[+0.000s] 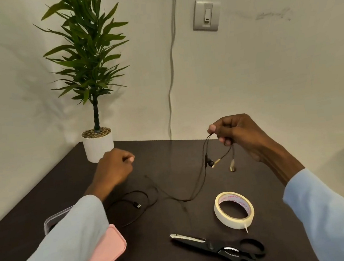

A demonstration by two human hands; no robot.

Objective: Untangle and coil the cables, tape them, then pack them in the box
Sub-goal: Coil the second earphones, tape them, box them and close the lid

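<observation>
Head view only, so one angle to go on. Right hand (237, 133) pinches a thin dark earphone cable (196, 188) up off the dark brown table (159, 157), probably so its loops hang free and the tangle shows. Left hand (115, 168) has its fingers curled near the strand, can't tell if they actually grip it. One black cable with a small plug (132, 205) lies on the table. Also one roll of cream masking tape (234, 210), one pair of black scissors (219, 249), one pink-lidded plastic box (103, 254) under the left sleeve, handy for later.

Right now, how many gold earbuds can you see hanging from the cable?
2: one gold earbud dangling below the right hand, beside a dark inline piece; the other earbud hanging just right of it, lower.
</observation>
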